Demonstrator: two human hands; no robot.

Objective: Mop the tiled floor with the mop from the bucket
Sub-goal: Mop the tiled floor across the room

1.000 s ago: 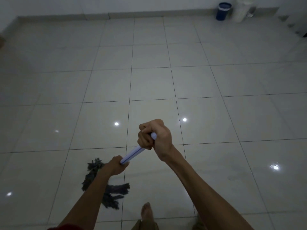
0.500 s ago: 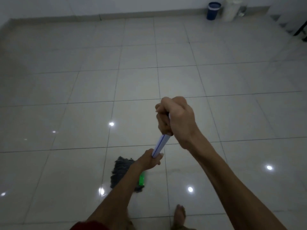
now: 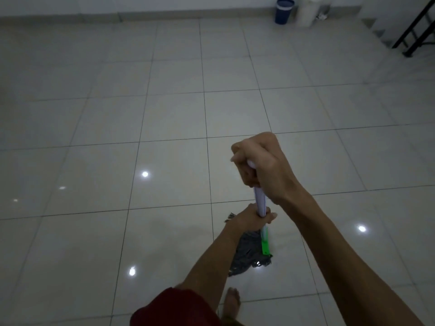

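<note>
Both my hands hold a mop by its pale lilac handle (image 3: pixel 260 203). My right hand (image 3: pixel 259 165) is closed over the top end. Lower down the shaft, my left hand (image 3: pixel 251 218) grips it. Below that hand a green collar (image 3: pixel 265 243) joins the handle to the grey string mop head (image 3: pixel 249 257), which rests on the glossy pale tiled floor (image 3: pixel 164 114) just ahead of my bare foot (image 3: pixel 231 302). Part of the mop head is hidden behind my left forearm.
A blue bucket (image 3: pixel 283 11) and a white bin (image 3: pixel 307 11) stand against the far wall at the upper right. A dark metal frame (image 3: pixel 416 27) stands at the far right. Ceiling lights reflect off the tiles.
The mop head has swept from my left to the right across the floor, and both hands have moved right with the handle, now nearly upright in view.
</note>
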